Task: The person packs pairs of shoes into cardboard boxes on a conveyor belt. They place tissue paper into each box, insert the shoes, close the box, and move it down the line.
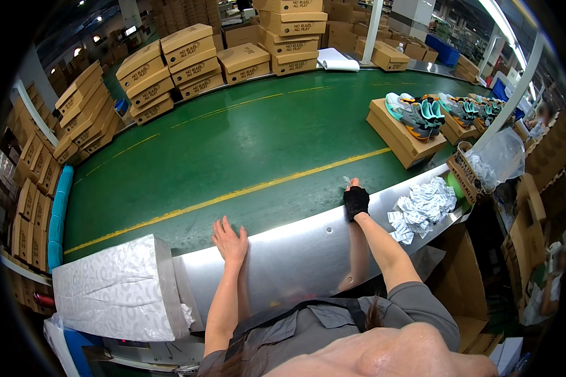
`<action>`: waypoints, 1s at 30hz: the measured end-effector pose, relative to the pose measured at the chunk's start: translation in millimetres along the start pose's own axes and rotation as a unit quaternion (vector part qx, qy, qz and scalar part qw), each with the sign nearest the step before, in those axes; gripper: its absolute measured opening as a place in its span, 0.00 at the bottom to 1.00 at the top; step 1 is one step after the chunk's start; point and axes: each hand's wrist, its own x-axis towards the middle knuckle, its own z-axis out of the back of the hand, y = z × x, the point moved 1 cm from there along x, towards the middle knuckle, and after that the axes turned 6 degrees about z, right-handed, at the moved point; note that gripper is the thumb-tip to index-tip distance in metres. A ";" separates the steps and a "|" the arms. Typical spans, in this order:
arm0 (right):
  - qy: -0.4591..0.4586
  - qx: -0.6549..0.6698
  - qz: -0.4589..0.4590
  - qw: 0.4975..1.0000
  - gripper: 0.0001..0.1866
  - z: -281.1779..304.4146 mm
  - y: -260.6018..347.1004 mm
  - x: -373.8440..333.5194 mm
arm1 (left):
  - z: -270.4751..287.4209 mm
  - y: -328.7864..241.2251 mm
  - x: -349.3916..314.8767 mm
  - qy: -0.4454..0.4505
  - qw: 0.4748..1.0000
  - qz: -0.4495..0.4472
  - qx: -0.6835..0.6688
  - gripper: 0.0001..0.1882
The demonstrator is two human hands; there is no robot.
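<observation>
My left hand [231, 241] rests at the inner edge of the green conveyor belt [233, 151], beside the silver metal ledge [289, 248]. Its fingers are spread and it holds nothing. My right hand [356, 198], in a black fingerless glove, reaches over the belt's near edge. Between its fingertips is a small whitish sachet [347, 180], partly hidden. A heap of similar small white sachets with print [423, 210] lies on the ledge to the right of that hand. Farther right, a pair of grey, mint and orange sneakers [416, 114] sits on a closed brown shoebox [404, 135] on the belt.
To the left lies a stack of patterned white paper [110, 286] in plastic. Stacked shoeboxes [188, 58] line the belt's far side, near an open white pad [338, 60]. More sneakers on boxes [459, 113] follow at right. A carton with plastic bags [475, 166] stands past the sachets.
</observation>
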 end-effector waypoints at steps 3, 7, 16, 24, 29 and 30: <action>-0.005 -0.009 0.010 1.000 0.08 -1.4 -0.6 -0.1 | -0.5 1.4 -0.7 -0.002 1.000 -0.002 0.000 0.31; -0.019 -0.003 0.020 1.000 0.07 -2.0 -2.8 -0.7 | -0.5 0.2 0.0 -0.001 1.000 -0.003 0.000 0.30; -0.014 0.055 0.000 0.998 0.09 -18.0 23.0 -8.9 | 4.7 -10.8 -1.9 -0.034 0.988 -0.148 0.000 0.33; 0.127 0.242 0.411 0.870 0.07 -100.8 186.6 -113.9 | 11.9 -16.5 -3.3 -0.051 0.973 -0.222 -0.023 0.31; 0.150 0.273 0.409 0.858 0.08 -100.7 185.0 -114.1 | 8.6 -19.7 -3.6 0.006 0.972 -0.224 -0.064 0.13; 0.159 0.286 0.397 0.858 0.09 -101.2 181.9 -111.3 | 9.2 -20.3 -1.9 0.009 0.971 -0.228 -0.068 0.11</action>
